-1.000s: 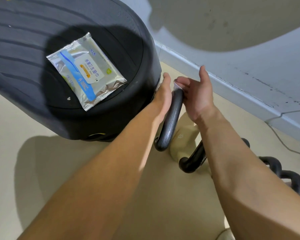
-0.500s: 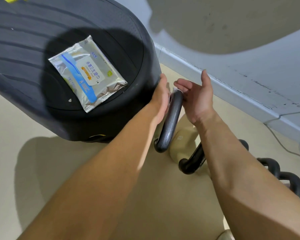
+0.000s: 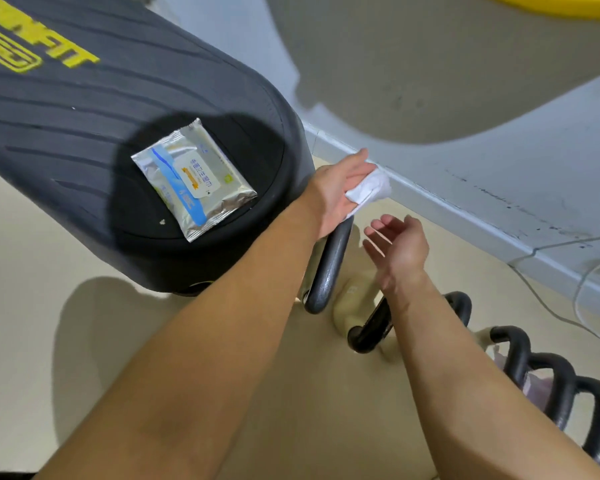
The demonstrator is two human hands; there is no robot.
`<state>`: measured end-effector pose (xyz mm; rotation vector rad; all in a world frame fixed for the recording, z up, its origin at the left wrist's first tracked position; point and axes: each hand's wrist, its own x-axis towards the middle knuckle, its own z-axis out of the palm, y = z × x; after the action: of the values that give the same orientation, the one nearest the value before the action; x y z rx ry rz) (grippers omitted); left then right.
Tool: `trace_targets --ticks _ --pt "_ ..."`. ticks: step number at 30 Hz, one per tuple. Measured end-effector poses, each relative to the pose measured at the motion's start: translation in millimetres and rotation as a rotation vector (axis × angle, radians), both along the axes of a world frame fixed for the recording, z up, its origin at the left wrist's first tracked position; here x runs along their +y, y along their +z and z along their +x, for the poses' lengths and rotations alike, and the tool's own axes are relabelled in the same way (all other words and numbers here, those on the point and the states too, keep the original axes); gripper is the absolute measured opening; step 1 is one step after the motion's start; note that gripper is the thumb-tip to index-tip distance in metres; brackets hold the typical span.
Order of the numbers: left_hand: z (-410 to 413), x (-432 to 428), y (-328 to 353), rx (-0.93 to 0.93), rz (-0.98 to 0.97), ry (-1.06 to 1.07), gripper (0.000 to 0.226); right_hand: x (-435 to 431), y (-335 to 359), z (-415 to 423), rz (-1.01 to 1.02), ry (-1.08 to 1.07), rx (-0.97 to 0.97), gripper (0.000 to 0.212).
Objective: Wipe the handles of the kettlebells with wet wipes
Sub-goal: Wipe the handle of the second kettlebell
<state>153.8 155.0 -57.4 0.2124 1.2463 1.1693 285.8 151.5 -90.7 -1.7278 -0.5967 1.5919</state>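
My left hand (image 3: 338, 188) grips a crumpled white wet wipe (image 3: 369, 189) just above the top of a black kettlebell handle (image 3: 326, 268). That handle belongs to a cream kettlebell (image 3: 352, 299) standing on the floor beside the black pad. Right of the handle, my right hand (image 3: 395, 249) hovers with relaxed fingers and holds nothing. Several more black kettlebell handles (image 3: 551, 382) line up at the lower right. A silver pack of wet wipes (image 3: 194, 178) lies on the pad.
The big black padded piece of gym gear (image 3: 66, 133) with yellow lettering fills the upper left. A grey wall and white skirting board (image 3: 465, 209) run behind the kettlebells. White cables (image 3: 582, 285) trail on the beige floor (image 3: 32, 289) at the right.
My left hand has lifted from the handle's side and now shows the wipe above its top. My right hand has come off the handle and opened.
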Motion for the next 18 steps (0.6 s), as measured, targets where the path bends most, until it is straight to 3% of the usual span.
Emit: trace_targets --ticks 5,8,10,13,16,18 --pt "24.8 -20.6 37.4 0.037 0.059 0.062 0.013 -14.2 48.1 18.2 0.008 0.017 0.041 0.019" --pt "35.5 -44.4 63.4 0.027 0.066 0.043 0.035 -35.2 81.5 33.2 -0.106 0.056 0.078 0.015" --pt "44.9 -60.9 81.5 0.069 0.080 -0.021 0.045 -50.2 96.9 46.4 -0.156 0.078 0.196 0.033" --pt "64.0 -81.1 111.2 0.142 0.100 -0.035 0.037 -72.9 117.4 68.6 -0.119 0.134 0.380 0.052" --pt "88.6 -95.6 138.8 0.261 0.117 -0.024 0.031 -90.5 135.8 97.7 0.011 0.213 0.430 0.041" --pt "104.6 -105.3 149.0 0.345 0.105 -0.020 0.031 -100.8 145.0 120.8 0.096 0.293 0.361 0.017"
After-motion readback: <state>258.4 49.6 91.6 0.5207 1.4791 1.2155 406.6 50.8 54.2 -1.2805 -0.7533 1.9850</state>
